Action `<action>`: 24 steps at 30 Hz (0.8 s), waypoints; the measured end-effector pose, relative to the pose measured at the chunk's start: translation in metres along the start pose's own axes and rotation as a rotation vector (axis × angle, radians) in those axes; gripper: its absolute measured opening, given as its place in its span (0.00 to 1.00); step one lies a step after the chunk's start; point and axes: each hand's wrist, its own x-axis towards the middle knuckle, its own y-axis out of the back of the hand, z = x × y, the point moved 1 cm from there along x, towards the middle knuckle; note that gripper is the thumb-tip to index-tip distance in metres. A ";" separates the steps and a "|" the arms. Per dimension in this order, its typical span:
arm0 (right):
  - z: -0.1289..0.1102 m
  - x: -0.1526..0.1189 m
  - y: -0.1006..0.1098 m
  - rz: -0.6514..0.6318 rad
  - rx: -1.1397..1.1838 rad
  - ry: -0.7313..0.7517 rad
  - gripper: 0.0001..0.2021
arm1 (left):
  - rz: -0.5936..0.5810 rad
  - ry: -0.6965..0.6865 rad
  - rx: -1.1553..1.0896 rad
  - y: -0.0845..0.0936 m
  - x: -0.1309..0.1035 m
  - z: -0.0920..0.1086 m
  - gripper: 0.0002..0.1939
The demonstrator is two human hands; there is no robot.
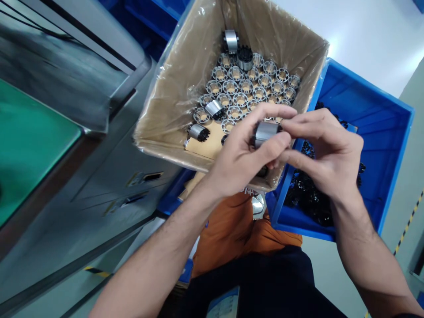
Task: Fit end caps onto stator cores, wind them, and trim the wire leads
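My left hand (pixel 243 152) is wrapped round a silver cylindrical stator core (pixel 266 132) with black toothed ends, holding it over the near right corner of a carton. At the core's right end, my right hand (pixel 326 145) is closed, thumb and fingertips at the black end; whether a separate black piece sits between them is hidden. Inside the plastic-lined carton (pixel 175 84), several bare metal stator cores (pixel 240 99) stand on end in rows. Others with black toothed ends lie among them, such as one core (pixel 198 132) at the left and another core (pixel 231 42) at the back.
Right of the carton, partly under my right arm, is a blue bin (pixel 387 145) with a heap of small black plastic parts (pixel 306 198). A metal cabinet (pixel 126 163) and a green-topped bench (pixel 33 145) stand at the left. A white surface (pixel 367 35) lies behind.
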 end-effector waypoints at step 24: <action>0.077 -0.006 0.015 -0.583 -0.967 -0.588 0.28 | -0.454 0.289 1.585 -0.013 0.065 0.002 0.22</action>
